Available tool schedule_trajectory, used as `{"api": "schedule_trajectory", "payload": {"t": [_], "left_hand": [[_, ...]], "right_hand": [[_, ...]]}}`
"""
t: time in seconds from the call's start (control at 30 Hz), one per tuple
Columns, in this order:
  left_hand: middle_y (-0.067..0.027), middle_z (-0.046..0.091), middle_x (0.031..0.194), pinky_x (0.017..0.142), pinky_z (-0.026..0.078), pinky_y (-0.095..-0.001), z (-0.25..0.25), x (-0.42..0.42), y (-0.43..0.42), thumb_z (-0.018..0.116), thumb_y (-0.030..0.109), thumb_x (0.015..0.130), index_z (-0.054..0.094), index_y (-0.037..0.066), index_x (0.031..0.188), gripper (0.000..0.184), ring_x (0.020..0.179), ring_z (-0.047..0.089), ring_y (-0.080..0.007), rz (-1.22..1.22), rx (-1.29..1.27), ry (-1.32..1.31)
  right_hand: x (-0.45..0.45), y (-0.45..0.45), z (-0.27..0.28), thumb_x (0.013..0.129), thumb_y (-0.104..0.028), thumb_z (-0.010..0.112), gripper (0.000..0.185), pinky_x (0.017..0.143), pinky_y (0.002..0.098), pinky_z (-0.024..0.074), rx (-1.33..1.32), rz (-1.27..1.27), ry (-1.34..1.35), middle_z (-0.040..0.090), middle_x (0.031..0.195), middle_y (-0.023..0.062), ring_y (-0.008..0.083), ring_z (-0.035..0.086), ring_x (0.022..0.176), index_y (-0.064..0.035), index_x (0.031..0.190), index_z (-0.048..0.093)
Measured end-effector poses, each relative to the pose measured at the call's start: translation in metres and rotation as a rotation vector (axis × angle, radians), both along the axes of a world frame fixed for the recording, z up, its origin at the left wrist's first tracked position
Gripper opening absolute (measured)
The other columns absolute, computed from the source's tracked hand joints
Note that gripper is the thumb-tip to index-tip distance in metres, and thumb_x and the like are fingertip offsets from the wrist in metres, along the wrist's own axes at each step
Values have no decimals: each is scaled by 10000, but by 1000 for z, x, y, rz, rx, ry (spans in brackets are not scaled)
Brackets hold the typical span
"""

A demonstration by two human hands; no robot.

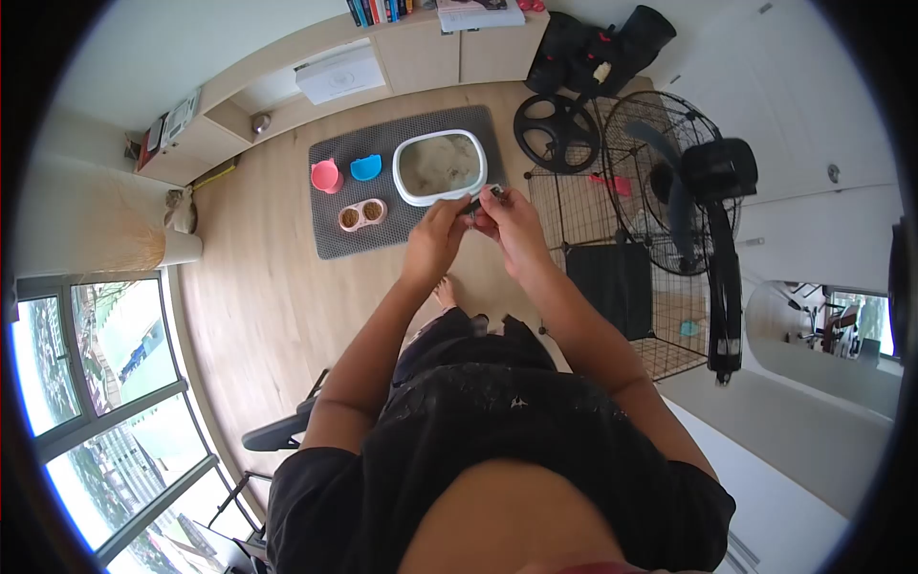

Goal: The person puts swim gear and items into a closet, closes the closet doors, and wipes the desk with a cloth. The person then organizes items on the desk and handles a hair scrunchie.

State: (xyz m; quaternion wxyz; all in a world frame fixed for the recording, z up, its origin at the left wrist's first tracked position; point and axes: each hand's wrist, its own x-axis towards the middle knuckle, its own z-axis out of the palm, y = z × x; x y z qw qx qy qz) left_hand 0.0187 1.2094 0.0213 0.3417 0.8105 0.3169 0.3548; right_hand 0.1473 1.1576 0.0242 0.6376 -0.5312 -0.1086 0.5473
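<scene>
Both of my hands meet in front of me, just over the near edge of the white-rimmed litter box [400,187]. My left hand [436,239] and my right hand [514,228] have their fingers closed around one small dark object [472,206] with a pale or shiny end. It is too small and too covered by fingers to name. Grey litter [442,165] fills the box beyond my hands. Left of the box are a pink bowl [327,175], a blue bowl [365,167] and a pink double feeder [362,215] with brown kibble.
The litter box and bowls stand on a grey mat [335,241]. To the right are a wire pen [585,215], a black fan [674,182] and its round base [557,134]. A cat [180,210] sits by the left wall. A low cabinet [416,62] runs along the back.
</scene>
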Motion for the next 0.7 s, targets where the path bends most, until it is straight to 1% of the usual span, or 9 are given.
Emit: {"api": "schedule_trajectory", "payload": {"t": [0.1, 0.2, 0.4, 0.47, 0.5, 0.53, 0.57, 0.6, 0.7], "left_hand": [[-142, 592, 870, 653, 469, -341, 9, 12, 52, 566, 66, 819, 577, 22, 1064, 249, 753, 594, -277, 18, -96, 59], [-142, 590, 865, 654, 469, -346, 8, 31, 95, 560, 78, 824, 584, 35, 1044, 225, 753, 592, -287, 18, -56, 37], [-144, 592, 920, 673, 479, -355, 1, 77, 187, 535, 78, 831, 575, 43, 1047, 222, 780, 595, -306, 66, 118, 196], [-162, 553, 1047, 782, 464, -370, -8, 102, 227, 540, 96, 824, 522, 45, 1144, 324, 937, 562, -328, 8, -37, 295], [-162, 553, 1047, 782, 464, -370, -8, 117, 240, 540, 96, 824, 522, 45, 1144, 324, 937, 562, -328, 21, -41, 308], [-164, 498, 1132, 836, 434, -389, -8, 139, 258, 561, 132, 809, 478, 43, 1194, 404, 1006, 518, -345, 74, 18, 259], [-165, 443, 1218, 890, 404, -409, -10, 157, 276, 582, 168, 794, 434, 42, 1245, 491, 1075, 473, -362, 120, 73, 218], [-188, 305, 1325, 974, 323, -436, -13, 168, 293, 602, 186, 777, 351, 30, 1307, 607, 1181, 360, -390, 113, -64, 285], [-198, 301, 1324, 967, 332, -439, -39, 187, 341, 596, 172, 780, 390, 26, 1274, 555, 1176, 373, -382, 118, -89, 397]], "right_hand": [[12, 51, 10, 844, -222, 612, 244, 641, 230, 507, 10, -4, -28, 569, 766, 20, 80, 560, 640, -43, 977, 512], [38, 94, 6, 852, -229, 600, 225, 648, 236, 506, -23, 44, -68, 574, 780, 16, 78, 561, 649, -46, 955, 521], [125, 194, -5, 853, -195, 592, 250, 697, 249, 516, 29, 375, -121, 589, 831, 41, 132, 597, 731, -15, 1024, 558], [165, 246, -12, 853, -187, 591, 236, 701, 248, 517, 22, 422, -181, 593, 843, 49, 137, 602, 734, -10, 1007, 567], [184, 269, -18, 853, -179, 590, 222, 704, 247, 519, -4, 454, -234, 598, 856, 57, 142, 607, 736, -6, 991, 576], [206, 298, -25, 853, -153, 584, 194, 708, 255, 522, -8, 373, -195, 604, 873, 68, 148, 614, 741, 5, 965, 584], [232, 331, -40, 852, -186, 593, 215, 685, 238, 505, -42, 315, -205, 601, 885, 36, 119, 599, 747, -12, 978, 583], [259, 366, -62, 848, -168, 593, 189, 674, 233, 504, -5, 190, -169, 596, 869, 32, 116, 592, 732, -17, 962, 585], [336, 469, -120, 837, -125, 597, 131, 649, 221, 499, 1, -72, -167, 580, 825, 27, 113, 570, 693, -25, 920, 584]]}}
